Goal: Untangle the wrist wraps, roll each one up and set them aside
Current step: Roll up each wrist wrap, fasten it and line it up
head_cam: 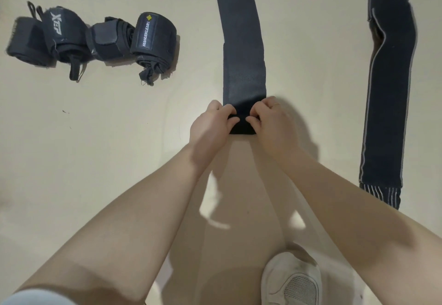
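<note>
- The left hand (211, 122) and the right hand (270, 120) are seen side by side at the near end of a long plain black elastic wrist wrap (241, 48); the fingers of both are curled over and pinch that end, where a first fold or small roll has been started.
- The pale beige floor (119, 149) is the surface on which everything is laid out.
- The plain black wrap is stretched flat, straight away from the hands and out past the top edge of the view, so nearly its whole length is judged still to be rolled.
- A second long dark wrap with thin grey edge stripes (387, 94) is laid flat well apart on the right, untangled but not rolled; its near end is marked with fine stripes.
- A row of four rolled black wraps (91, 39) is set aside at the upper left, the rolls touching one another; white lettering is shown on two of them, and loose thumb loops are seen beneath.
- By this layout, untangling is judged finished for what is in view: four wraps are done, one is just begun, one is untouched.
- A white mesh trainer (291, 280) is seen at the bottom edge.
</note>
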Action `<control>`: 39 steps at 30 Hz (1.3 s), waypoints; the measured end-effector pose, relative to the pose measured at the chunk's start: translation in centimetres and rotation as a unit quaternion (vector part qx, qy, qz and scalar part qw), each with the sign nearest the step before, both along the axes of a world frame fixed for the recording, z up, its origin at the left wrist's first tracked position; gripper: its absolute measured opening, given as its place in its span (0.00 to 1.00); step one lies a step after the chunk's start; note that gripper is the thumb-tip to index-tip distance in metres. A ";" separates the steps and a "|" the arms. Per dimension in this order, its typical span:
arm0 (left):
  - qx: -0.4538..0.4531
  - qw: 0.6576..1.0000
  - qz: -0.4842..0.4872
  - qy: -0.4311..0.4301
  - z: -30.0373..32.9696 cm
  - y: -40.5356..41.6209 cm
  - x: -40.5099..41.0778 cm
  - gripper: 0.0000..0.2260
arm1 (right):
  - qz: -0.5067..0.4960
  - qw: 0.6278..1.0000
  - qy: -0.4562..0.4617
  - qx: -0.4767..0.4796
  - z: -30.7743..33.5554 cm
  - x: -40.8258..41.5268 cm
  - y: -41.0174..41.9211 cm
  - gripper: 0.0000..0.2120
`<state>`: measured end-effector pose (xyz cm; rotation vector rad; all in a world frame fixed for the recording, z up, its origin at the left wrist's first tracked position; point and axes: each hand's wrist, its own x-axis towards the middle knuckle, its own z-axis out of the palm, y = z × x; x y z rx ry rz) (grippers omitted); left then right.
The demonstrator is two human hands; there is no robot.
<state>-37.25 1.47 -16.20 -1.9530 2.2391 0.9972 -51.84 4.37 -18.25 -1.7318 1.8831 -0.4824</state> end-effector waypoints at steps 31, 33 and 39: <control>0.111 0.976 0.170 0.074 0.5 -4.4 -1.3 0.03 | 0.081 0.975 0.201 -0.043 -0.7 -0.2 -1.4 0.21; 0.128 0.963 0.209 0.110 0.7 -4.7 -1.7 0.03 | 0.052 0.984 0.170 0.003 -0.5 -0.1 -1.7 0.23; 0.213 0.892 0.331 0.224 1.6 -3.7 -1.6 0.08 | 0.015 0.992 -0.049 0.119 1.8 -1.3 -2.3 0.23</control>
